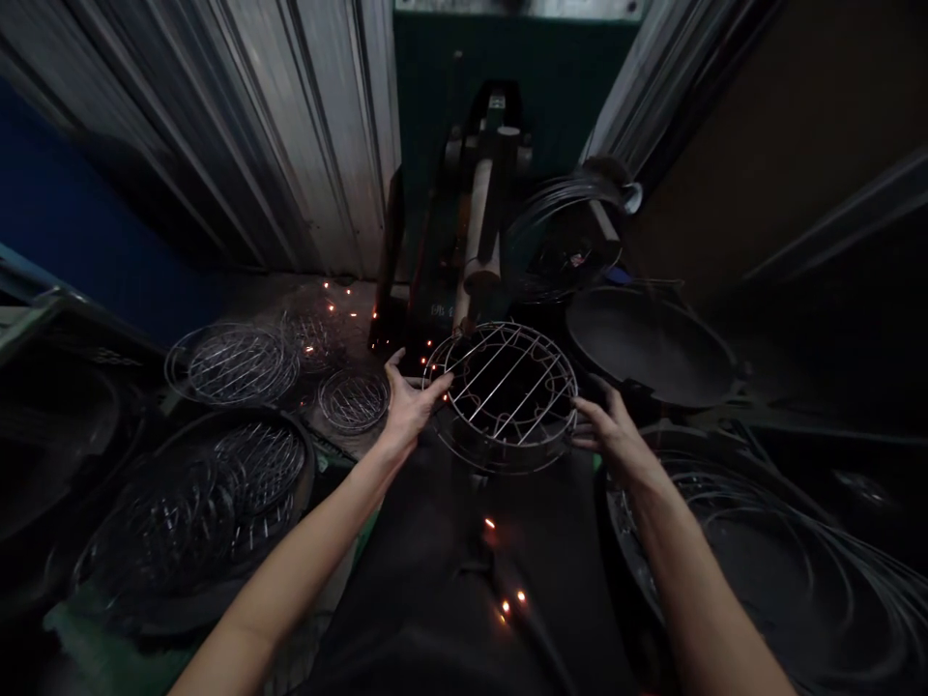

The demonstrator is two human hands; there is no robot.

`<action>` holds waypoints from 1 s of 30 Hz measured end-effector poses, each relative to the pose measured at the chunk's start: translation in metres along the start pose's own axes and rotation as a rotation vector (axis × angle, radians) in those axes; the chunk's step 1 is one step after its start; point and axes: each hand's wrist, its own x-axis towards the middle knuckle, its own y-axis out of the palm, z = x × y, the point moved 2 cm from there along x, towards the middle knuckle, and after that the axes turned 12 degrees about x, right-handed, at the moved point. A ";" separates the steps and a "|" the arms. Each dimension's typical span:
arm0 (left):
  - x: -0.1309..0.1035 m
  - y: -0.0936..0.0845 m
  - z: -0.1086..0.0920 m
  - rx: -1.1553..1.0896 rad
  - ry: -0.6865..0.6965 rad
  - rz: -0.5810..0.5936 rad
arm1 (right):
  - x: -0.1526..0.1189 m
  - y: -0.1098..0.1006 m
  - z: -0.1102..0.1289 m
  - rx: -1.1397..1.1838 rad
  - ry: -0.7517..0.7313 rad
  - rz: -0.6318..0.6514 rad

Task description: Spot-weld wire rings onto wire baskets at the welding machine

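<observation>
A round wire rack (511,382) with parallel bars and bent wire loops around its rim is held out in front of me. My left hand (413,401) grips its left edge, thumb and fingers closed on the rim. My right hand (607,425) holds the opposite edge between thumb and fingers. The rack's far left edge lies at the tip of a welding machine's upper electrode arm (482,227); whether they touch is hard to make out. Orange sparks (427,358) fly beside my left hand, and more glow low in front of me.
Finished-looking round wire grids (236,362) lie stacked at left, with a smaller grid (355,399) nearer. A dark basin (308,449) holds more grids. At right stand a dark round pan (645,343) and a basin of long wire hoops (783,522). Corrugated metal sheeting (311,126) rises behind.
</observation>
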 end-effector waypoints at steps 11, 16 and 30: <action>-0.045 -0.075 0.053 -0.018 -0.117 -0.018 | -0.053 0.042 -0.055 0.048 -0.081 0.121; -0.061 -0.083 0.060 -0.077 -0.145 -0.155 | -0.033 0.058 -0.042 -0.051 -0.141 0.161; -0.068 -0.088 0.049 -0.170 -0.142 -0.311 | -0.015 0.087 -0.004 0.036 -0.068 0.342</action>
